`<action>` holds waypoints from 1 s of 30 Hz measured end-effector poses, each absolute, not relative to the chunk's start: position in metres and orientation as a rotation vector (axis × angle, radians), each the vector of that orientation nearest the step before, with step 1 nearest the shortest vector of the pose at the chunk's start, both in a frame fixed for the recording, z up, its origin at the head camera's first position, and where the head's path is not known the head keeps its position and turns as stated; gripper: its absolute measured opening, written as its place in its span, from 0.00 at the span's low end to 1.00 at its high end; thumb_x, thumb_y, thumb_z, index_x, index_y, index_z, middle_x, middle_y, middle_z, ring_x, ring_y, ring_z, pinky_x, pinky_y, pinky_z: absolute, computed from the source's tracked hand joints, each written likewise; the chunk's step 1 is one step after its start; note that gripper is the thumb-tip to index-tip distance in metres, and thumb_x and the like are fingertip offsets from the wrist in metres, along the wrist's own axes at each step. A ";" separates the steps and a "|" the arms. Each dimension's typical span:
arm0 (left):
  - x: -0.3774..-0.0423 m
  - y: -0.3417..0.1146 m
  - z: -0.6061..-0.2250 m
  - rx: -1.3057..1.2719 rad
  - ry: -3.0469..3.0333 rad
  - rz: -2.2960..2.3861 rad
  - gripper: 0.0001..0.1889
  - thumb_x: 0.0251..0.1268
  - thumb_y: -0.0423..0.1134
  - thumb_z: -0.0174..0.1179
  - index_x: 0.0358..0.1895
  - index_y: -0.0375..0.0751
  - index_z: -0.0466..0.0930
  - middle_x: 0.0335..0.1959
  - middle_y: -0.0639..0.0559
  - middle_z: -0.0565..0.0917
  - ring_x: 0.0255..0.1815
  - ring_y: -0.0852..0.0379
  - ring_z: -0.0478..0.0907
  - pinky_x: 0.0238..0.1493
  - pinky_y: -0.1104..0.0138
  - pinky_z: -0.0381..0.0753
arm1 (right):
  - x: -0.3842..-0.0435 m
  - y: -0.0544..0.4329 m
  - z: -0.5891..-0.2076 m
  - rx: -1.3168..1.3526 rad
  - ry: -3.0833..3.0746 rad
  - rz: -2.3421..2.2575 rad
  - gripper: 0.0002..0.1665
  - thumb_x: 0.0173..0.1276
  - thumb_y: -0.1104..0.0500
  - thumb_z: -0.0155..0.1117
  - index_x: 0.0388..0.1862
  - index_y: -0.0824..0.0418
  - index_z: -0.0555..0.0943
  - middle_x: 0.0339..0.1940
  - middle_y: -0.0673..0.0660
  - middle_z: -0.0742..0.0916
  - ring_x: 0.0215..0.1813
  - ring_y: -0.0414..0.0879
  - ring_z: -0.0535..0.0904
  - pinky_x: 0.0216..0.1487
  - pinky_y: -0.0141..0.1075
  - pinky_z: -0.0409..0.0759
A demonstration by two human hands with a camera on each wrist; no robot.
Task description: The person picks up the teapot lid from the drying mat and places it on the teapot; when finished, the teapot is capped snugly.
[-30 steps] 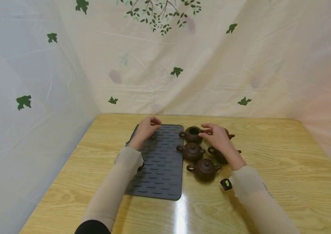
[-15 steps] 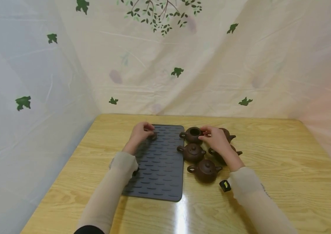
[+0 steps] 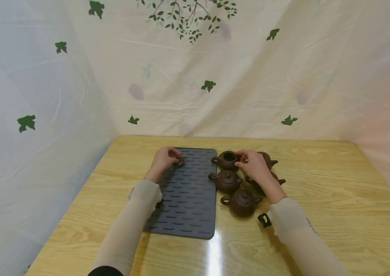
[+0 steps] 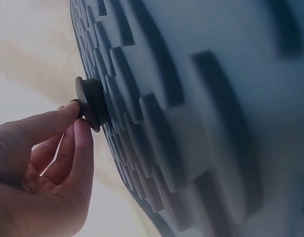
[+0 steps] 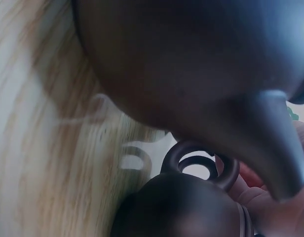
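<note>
My left hand [image 3: 163, 161] pinches the knob of a dark brown teapot lid [image 3: 180, 161] over the far left part of the grey ribbed mat [image 3: 195, 203]. In the left wrist view the lid [image 4: 92, 103] has its flat underside against the mat's ridges, thumb and finger on its knob. My right hand [image 3: 254, 164] holds the lidless brown teapot [image 3: 225, 163] at its spout side, thumb and finger around the spout, which they hide. That teapot's round mouth faces up. In the right wrist view part of my right hand [image 5: 285, 212] shows behind a near teapot's spout [image 5: 260, 133].
In front of the lidless teapot stand two lidded ones, a middle teapot [image 3: 227, 182] and a front teapot [image 3: 244, 204]. Partly behind my right hand and wrist are a back right teapot [image 3: 269, 159] and another teapot [image 3: 257, 185]. The wooden table [image 3: 336, 191] meets a hanging cloth [image 3: 243, 111].
My left hand has moved left and down with the lid, bringing it onto the mat. My right hand has come down slightly, its thumb and finger closing in at the lidless teapot's spout.
</note>
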State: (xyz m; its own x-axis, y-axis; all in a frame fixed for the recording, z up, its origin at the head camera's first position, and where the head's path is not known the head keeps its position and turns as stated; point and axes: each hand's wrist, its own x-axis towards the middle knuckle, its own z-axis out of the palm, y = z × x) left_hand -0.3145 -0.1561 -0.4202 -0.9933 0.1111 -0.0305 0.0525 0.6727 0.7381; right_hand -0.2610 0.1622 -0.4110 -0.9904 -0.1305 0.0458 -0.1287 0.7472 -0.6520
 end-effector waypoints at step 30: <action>-0.313 -0.090 -0.385 0.370 2.846 1.242 0.07 0.66 0.33 0.65 0.45 0.41 0.85 0.45 0.44 0.87 0.47 0.49 0.83 0.48 0.59 0.83 | -0.272 0.156 -0.418 -0.192 2.925 -1.093 0.25 0.73 0.61 0.62 0.67 0.63 0.75 0.68 0.67 0.77 0.66 0.64 0.75 0.62 0.56 0.77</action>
